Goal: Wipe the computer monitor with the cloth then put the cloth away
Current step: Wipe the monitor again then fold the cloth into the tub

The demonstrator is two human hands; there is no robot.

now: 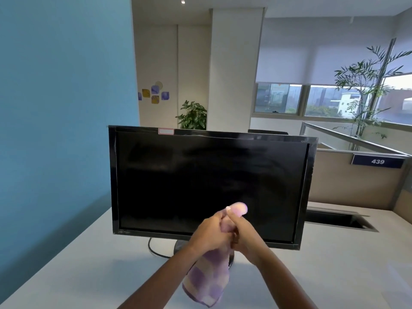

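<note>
- Black monitor (200, 181) sits dead center of the frame on a pale tabletop (78, 264). The screen's dark, and the bezel looks wrapped in shiny plastic film.
- Both hands are pressed together low and a bit right of center, right in front of the bottom part of the screen.
- The left hand (208, 231) and right hand (245, 234) are both clamped around the same cloth (207, 279), with the fingers curled round the bunched-up middle of it.
- The cloth is a purple and cream check. A rounded wad pokes out above the hands against the screen, and the rest hangs loose below them toward the bottom edge of the frame.
- Can't tell if that top wad is actually touching the glass or just close to it, it's kinda blurry.
- The monitor's round base (180, 245) peeks out left of the forearms, and a black cable (151, 246) loops out from under the screen.
- Small white sticker (166, 131) with a red border on the top bezel, left of center.
- Big blue wall (55, 108) fills the left side of the frame.
- Right side: a tan partition with a blue sign (378, 161) reading 439, plus a rectangular slot (338, 220) cut into the tabletop.
- Behind the monitor there's a leafy potted plant (194, 115), and a tall palm (365, 85) by the windows at upper right.
</note>
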